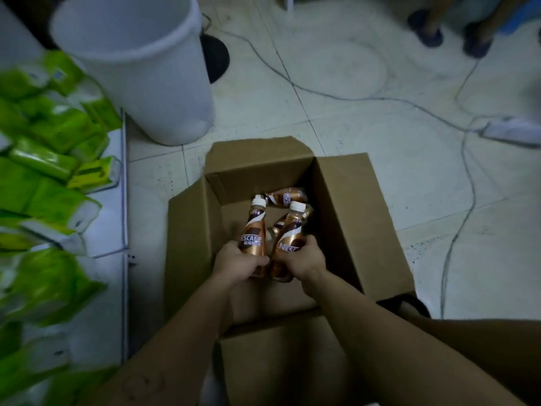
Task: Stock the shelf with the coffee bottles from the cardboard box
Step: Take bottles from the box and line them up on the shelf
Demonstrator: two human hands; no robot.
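Tiled floor (366, 63), seen from above, with one open cardboard box (348, 212) at centre, its four flaps spread outward. Left of the box: a white shelf (102, 288) carrying green packs (55, 127), blurred and too many to count surely. Beyond the box's far-left corner: one white bucket (140, 68), upright, with a black round base (218, 57) behind it. Right of the box: one white power strip (512, 131) and several thin cables (336, 96) that loop across the tiles. Far beyond the box, at right: two feet in dark slippers (426, 29).

Inside the box: the left bottle (254, 230) and the right bottle (290, 234), both brown with white caps, caps pointing away from the person. The left hand (237, 263) is wrapped round the lower body of the left bottle; the right hand (304, 259) is wrapped round the lower body of the right bottle. Both are held over the box's interior, nearly touching each other. A far bottle (285, 196) lies on its side against the far wall of the box; at least one more lies partly hidden beneath the held pair. Bottles counted: two held, at least two lying. None stands on the shelf.
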